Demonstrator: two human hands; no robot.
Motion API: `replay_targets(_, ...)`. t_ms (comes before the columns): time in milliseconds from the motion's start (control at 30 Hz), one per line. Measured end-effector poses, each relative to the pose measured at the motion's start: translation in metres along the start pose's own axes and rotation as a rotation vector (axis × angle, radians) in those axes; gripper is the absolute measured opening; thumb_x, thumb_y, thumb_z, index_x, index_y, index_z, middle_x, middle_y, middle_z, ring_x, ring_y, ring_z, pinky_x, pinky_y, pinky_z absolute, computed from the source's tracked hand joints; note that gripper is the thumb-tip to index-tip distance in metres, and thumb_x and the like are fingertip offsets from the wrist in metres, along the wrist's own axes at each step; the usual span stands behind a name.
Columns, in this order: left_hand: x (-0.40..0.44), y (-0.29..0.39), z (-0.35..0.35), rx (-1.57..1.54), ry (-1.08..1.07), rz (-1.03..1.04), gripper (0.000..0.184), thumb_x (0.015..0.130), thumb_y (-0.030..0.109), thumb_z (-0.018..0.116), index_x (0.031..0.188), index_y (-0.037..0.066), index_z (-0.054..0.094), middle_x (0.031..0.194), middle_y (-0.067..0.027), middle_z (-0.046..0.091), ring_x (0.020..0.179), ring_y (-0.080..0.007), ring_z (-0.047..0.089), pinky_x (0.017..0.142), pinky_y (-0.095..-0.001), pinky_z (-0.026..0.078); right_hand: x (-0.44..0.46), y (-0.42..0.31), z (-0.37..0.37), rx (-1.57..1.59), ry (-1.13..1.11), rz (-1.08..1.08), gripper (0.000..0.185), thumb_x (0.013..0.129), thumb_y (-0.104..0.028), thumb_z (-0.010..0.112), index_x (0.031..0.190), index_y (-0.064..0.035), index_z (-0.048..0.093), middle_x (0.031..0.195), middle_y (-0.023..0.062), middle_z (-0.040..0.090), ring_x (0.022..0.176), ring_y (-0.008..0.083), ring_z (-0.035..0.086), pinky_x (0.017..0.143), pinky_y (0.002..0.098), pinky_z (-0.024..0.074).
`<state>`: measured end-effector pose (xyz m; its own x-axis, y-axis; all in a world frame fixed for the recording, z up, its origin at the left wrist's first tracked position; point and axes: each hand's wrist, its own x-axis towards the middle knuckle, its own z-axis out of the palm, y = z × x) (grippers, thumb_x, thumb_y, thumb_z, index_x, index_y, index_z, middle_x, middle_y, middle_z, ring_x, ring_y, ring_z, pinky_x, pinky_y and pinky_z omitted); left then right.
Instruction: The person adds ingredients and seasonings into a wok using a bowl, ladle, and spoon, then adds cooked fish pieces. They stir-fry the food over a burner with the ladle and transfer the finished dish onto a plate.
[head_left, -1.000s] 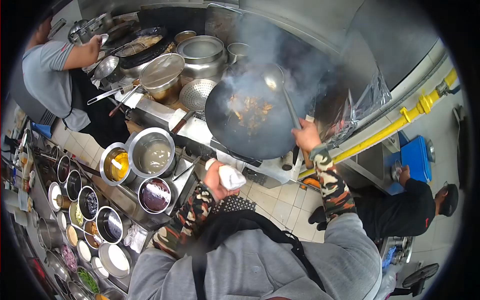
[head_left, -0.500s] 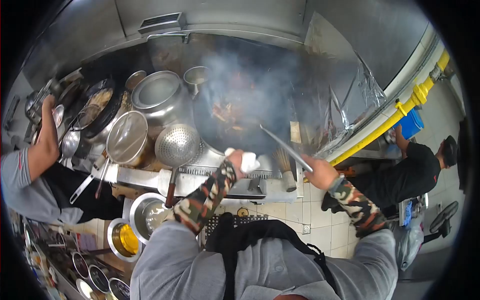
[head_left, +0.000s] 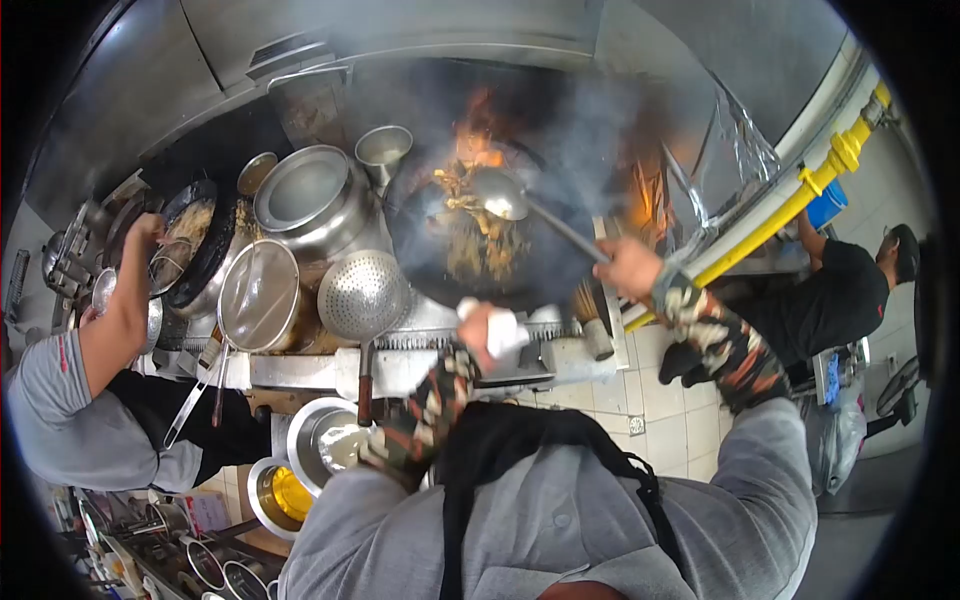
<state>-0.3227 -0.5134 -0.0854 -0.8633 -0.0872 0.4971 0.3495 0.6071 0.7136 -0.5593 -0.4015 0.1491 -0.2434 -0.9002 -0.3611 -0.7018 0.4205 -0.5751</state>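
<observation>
A large dark wok [head_left: 420, 262] sits in front of me, full of smoke, with flames at its far side. Browned food pieces [head_left: 490, 245] lie in it or are tossed above it; I cannot tell which for all of them. My right hand [head_left: 630, 268] is closed around the handle of a ladle [head_left: 500, 194], whose bowl is over the food. At the wok's near rim, my left hand [head_left: 478, 330] is closed on a folded white cloth [head_left: 507, 334]. The cloth hides whatever part of the wok it grips.
Left of the wok stand a perforated skimmer [head_left: 364, 295], a mesh strainer [head_left: 259, 296] and a big steel pot [head_left: 312, 200]. A bamboo brush [head_left: 594, 325] lies at right, beside a yellow gas pipe [head_left: 775, 230]. Co-workers stand left [head_left: 75, 410] and right [head_left: 840, 290].
The ladle has swung from the wok's right side to over the food. Food has risen or spread in the wok, and flames have flared at its far side and to its right.
</observation>
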Motion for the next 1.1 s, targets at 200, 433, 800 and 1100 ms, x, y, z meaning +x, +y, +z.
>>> replay_targets(200, 0.012, 0.091, 0.018, -0.124, 0.756, -1.499, 0.038, 0.073, 0.03, 0.062, 0.081, -0.007, 0.065, 0.079, -0.0187, 0.068, 0.079, -0.0329, 0.068, 0.069, -0.0404, 0.051, 0.009, 0.029, -0.026, 0.279, -0.012, 0.286, 0.022, 0.086, -0.014, 0.058, 0.074, 0.0038, 0.056, 0.058, 0.0088, 0.054, 0.042, 0.0181, 0.052, 0.035, 0.0337, 0.0399)
replay_targets(433, 0.03, 0.058, 0.025, -0.749, 0.856, -1.291, 0.036, 0.081, 0.029, 0.056, 0.073, -0.007, 0.06, 0.063, -0.0159, 0.06, 0.057, -0.0261, 0.056, 0.058, -0.0417, 0.045, -0.021, -0.01, 0.033, 1.037, -0.512, 0.519, 0.018, 0.094, -0.018, 0.051, 0.081, -0.0054, 0.047, 0.061, -0.0001, 0.044, 0.045, 0.0058, 0.041, 0.035, 0.0217, 0.0332)
replay_targets(800, 0.006, 0.086, -0.002, -0.956, 0.556, -0.704, 0.007, 0.081, 0.015, 0.061, 0.077, 0.01, 0.059, 0.068, -0.0064, 0.053, 0.057, -0.0272, 0.048, 0.052, -0.0394, 0.039, -0.033, 0.051, 0.061, 1.474, -0.755, 0.317, 0.014, 0.096, -0.021, 0.05, 0.1, -0.0082, 0.049, 0.075, 0.0019, 0.047, 0.048, 0.0061, 0.04, 0.034, 0.0209, 0.0276)
replay_targets(1100, 0.072, 0.134, -0.051, -1.518, 0.699, -1.278, 0.015, 0.09, 0.024, 0.05, 0.09, 0.015, 0.062, 0.082, -0.0042, 0.065, 0.078, -0.024, 0.066, 0.06, -0.04, 0.049, -0.049, 0.018, 0.002, 1.533, -0.628, 0.537, 0.014, 0.096, -0.021, 0.05, 0.098, -0.0076, 0.045, 0.075, -0.0006, 0.048, 0.049, 0.0038, 0.043, 0.038, 0.0189, 0.0355)
